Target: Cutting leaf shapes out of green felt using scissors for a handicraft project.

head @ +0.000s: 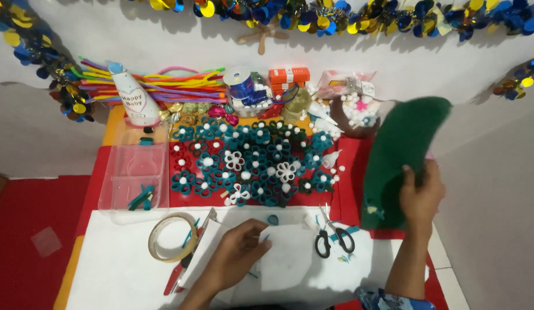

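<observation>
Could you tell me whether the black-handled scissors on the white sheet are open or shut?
Shut, or nearly so: the scissors lie flat on the white sheet, the two blades together in one line and the handle loops side by side.

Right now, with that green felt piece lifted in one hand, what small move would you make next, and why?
Probably lower the green felt piece onto the white sheet. The right hand holds it up above the table's right side, while the left hand rests flat on the sheet, near the scissors, so that seems to be the working spot.
</observation>
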